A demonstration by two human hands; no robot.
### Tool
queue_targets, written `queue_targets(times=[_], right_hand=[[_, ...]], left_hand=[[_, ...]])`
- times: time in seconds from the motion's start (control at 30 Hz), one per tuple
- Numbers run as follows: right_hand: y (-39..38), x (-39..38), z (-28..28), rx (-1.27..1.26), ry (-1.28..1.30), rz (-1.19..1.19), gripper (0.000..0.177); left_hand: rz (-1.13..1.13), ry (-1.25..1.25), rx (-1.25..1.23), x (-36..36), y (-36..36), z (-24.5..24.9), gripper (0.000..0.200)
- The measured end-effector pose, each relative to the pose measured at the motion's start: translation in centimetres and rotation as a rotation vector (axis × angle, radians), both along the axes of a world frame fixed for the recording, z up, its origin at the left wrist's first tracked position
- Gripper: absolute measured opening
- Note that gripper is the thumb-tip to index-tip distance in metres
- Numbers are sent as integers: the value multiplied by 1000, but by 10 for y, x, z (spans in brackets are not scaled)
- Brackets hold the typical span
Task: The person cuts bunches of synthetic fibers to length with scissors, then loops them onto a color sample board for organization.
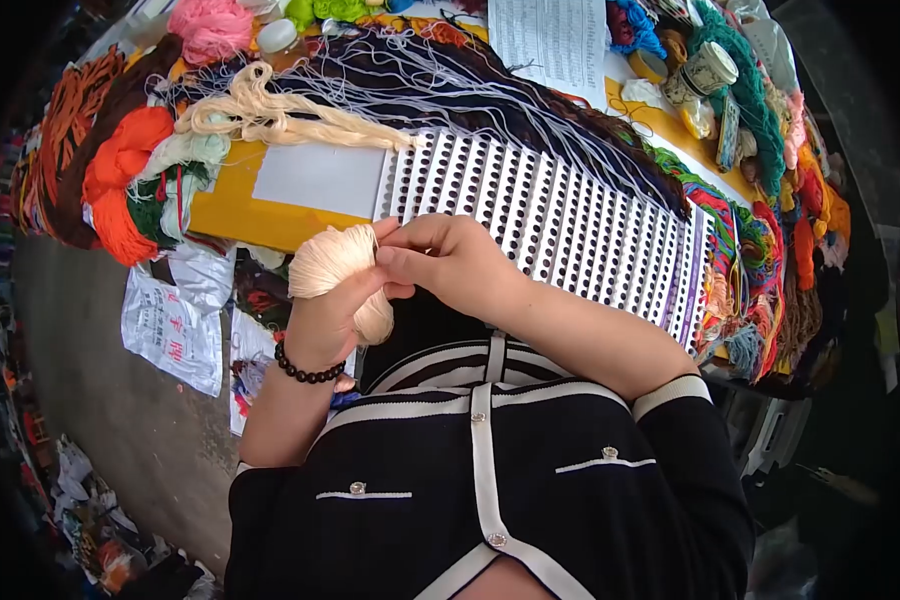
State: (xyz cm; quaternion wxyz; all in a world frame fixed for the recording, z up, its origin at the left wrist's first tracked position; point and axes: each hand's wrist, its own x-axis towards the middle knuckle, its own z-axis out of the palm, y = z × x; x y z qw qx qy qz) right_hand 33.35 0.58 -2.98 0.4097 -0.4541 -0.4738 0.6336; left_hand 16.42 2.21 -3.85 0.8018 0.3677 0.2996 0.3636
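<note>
A cream skein of thread point(325, 262) is wrapped in my left hand point(332, 318), its strands bulging above the fist and out below it. Close against the skein's right side, my right hand point(455, 262) has thumb and fingertips pinched together. Whatever lies between those fingertips is too fine to make out. Both hands are in front of my body at the table's near edge. Just beyond them lies a white board with rows of dark holes point(530, 225). A loose cream hank point(260, 115) rests on the table farther left.
Dark and lilac threads point(450, 85) stretch across the table behind the board. Orange yarn point(125, 190) hangs over the left edge, multicoloured yarn point(760, 260) over the right. A printed sheet point(548, 40) and a tub point(705, 72) are at the back. A white plastic bag point(175, 330) hangs at left.
</note>
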Motion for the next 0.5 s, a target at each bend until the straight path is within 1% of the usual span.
queue_targets(times=[0.03, 0.07, 0.17, 0.3, 0.37, 0.4, 0.5], right_hand=[[-1, -1, -1, -130, 85, -12, 15], [-1, -1, -3, -132, 83, -9, 15], [-1, 2, -1, -231, 200, -11, 14], [-4, 3, -1, -172, 237, -10, 13], [-5, 2, 5, -128, 221, -69, 12], [-5, 2, 5, -129, 221, -67, 12], [-4, 3, 5, -147, 231, -46, 13]], left_hand=[[2, -3, -4, 2, -2, -2, 45], [2, 17, 15, 4, -3, -4, 46], [15, 46, 27, 8, -7, -1, 47], [8, 70, 37, 2, -2, 2, 45], [33, 61, -9, -2, 0, -2, 43], [58, 52, -52, -4, 1, -3, 41], [85, 64, -44, -2, -1, -3, 38]])
